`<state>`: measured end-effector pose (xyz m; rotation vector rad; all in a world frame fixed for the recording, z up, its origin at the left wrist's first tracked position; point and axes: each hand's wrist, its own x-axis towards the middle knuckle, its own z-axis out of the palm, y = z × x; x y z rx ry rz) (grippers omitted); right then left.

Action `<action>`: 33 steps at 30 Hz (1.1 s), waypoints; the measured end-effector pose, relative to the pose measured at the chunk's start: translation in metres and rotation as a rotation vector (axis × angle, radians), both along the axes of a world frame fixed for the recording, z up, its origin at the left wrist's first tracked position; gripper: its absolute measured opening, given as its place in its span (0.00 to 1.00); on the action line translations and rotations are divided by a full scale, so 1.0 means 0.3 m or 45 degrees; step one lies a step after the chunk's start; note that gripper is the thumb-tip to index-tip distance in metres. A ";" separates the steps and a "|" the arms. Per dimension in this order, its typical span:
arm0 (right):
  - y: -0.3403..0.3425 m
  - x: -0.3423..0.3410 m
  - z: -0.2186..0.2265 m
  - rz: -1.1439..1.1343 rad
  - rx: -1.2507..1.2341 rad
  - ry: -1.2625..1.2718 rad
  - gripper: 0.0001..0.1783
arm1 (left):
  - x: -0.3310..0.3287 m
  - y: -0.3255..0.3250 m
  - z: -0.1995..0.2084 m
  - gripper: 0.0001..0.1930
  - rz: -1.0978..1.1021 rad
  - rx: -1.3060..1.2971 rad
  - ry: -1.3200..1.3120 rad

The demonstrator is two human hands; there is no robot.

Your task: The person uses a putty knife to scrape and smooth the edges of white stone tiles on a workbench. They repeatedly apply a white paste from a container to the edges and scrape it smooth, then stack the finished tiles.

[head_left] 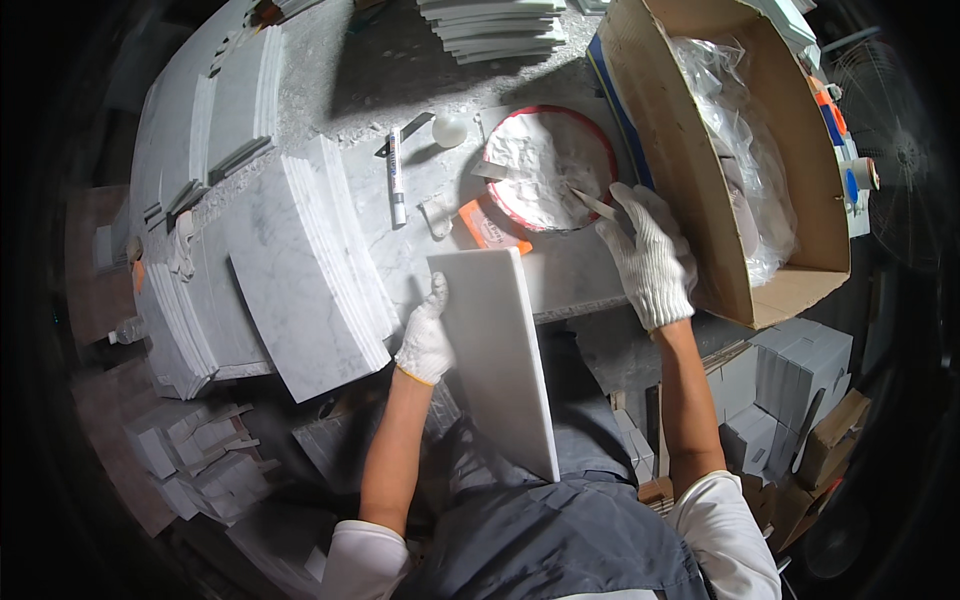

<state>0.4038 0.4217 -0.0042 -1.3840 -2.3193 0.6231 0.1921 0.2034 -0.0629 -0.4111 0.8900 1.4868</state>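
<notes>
My left hand (426,335), in a white knit glove, grips the left edge of a flat white marble tile (490,350). The tile is tilted on edge in front of my apron, its lower end by my lap. My right hand (650,250), gloved alike, is at the right rim of a round red-rimmed tub (612,150) of white paste (545,150). Its fingers are closed round a thin pale stick-like tool (594,204), whose far end dips into the paste. A flat scraper blade (490,172) lies across the tub's left rim.
An orange box (494,225), a marker (397,180) and a white round knob-like thing (449,130) lie near the tub. Stacked marble tiles (330,240) stand at left, more tiles (495,28) at the back. An open cardboard box (825,190) with plastic wrap borders my right hand.
</notes>
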 end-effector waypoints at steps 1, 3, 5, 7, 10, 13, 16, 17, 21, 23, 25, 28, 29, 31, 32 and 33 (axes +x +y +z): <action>0.012 -0.011 -0.021 0.003 -0.080 0.180 0.22 | 0.002 0.005 -0.005 0.27 0.004 0.018 -0.044; 0.031 -0.029 -0.045 -0.046 -0.307 0.471 0.18 | 0.006 0.011 -0.018 0.27 0.027 0.090 -0.154; 0.041 -0.029 -0.039 0.058 -0.207 0.544 0.15 | 0.010 0.014 -0.028 0.28 0.021 0.077 -0.158; 0.038 -0.024 -0.014 0.020 -0.104 0.514 0.11 | 0.015 0.012 -0.033 0.28 0.016 0.097 -0.153; 0.032 -0.026 0.022 0.006 -0.250 0.505 0.14 | 0.023 0.005 -0.032 0.27 -0.002 0.113 -0.094; 0.023 -0.060 0.019 -0.029 -0.507 0.541 0.13 | 0.031 0.003 -0.028 0.26 -0.020 0.112 -0.047; 0.029 -0.092 -0.013 0.009 -0.441 0.503 0.13 | 0.037 0.005 -0.032 0.26 -0.008 0.105 -0.061; 0.031 -0.099 -0.024 -0.008 -0.417 0.470 0.13 | 0.038 0.006 -0.035 0.26 0.001 0.084 -0.055; 0.032 -0.101 -0.059 0.000 -0.559 0.632 0.14 | 0.042 0.003 -0.046 0.27 -0.002 0.047 -0.034; 0.034 -0.094 -0.067 -0.037 -0.782 0.718 0.15 | 0.042 0.001 -0.050 0.28 -0.010 0.066 -0.012; 0.043 -0.090 -0.070 -0.119 -0.925 0.661 0.17 | 0.041 0.001 -0.052 0.29 -0.015 0.098 0.001; 0.065 -0.081 -0.050 -0.226 -1.057 0.522 0.18 | 0.038 0.003 -0.051 0.28 -0.016 0.156 -0.015; 0.070 -0.078 -0.035 -0.333 -1.101 0.389 0.19 | 0.038 0.004 -0.049 0.28 -0.015 0.147 -0.014; 0.064 -0.045 0.013 -0.182 -1.217 0.717 0.19 | 0.038 0.005 -0.043 0.28 -0.014 0.114 0.003; 0.058 -0.022 0.044 -0.150 -1.283 0.830 0.19 | 0.039 0.006 -0.040 0.27 -0.015 0.091 0.019; 0.053 -0.003 0.074 -0.144 -1.273 0.823 0.20 | 0.040 0.007 -0.036 0.27 -0.019 0.105 0.034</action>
